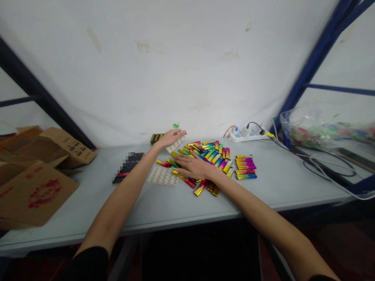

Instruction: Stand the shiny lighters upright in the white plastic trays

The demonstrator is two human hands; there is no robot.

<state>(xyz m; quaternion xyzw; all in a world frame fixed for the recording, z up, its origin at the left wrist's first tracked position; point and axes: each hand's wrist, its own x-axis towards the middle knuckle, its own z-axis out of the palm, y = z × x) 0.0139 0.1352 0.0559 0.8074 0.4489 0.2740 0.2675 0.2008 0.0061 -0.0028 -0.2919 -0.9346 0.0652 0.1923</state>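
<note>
Scuffed white wall [187,70] rises behind a pale grey-blue tabletop [96,195], where both bare hands work toward the middle. The right hand [195,166] lies palm down with its fingers spread over a loose pile of slim, shiny, multicoloured metallic sticks [216,156]; it seems to rest on them rather than grip any. The left hand [172,137] reaches farther out, fingers extended toward the right, above a tilted white tray [175,145]; whether it has hold of that tray's edge I cannot tell.

Of the two, the right hand is nearer the pile, which spreads around it and beyond its fingers, mostly to its far side. The left hand is at the pile's far left edge. The sticks' long axes run at mixed angles, many slanting away to the right.

Just left of the right fingertips, a white tray with rows of round hollows [163,176] lies flat. Behind the left wrist sits a dark box of gold-topped cylinders [156,137]. Farther right, a neat column of similar sticks [245,167] lies crosswise. Outermost are brown cardboard boxes [49,191] at left and a white power strip [246,134] by the wall.
</note>
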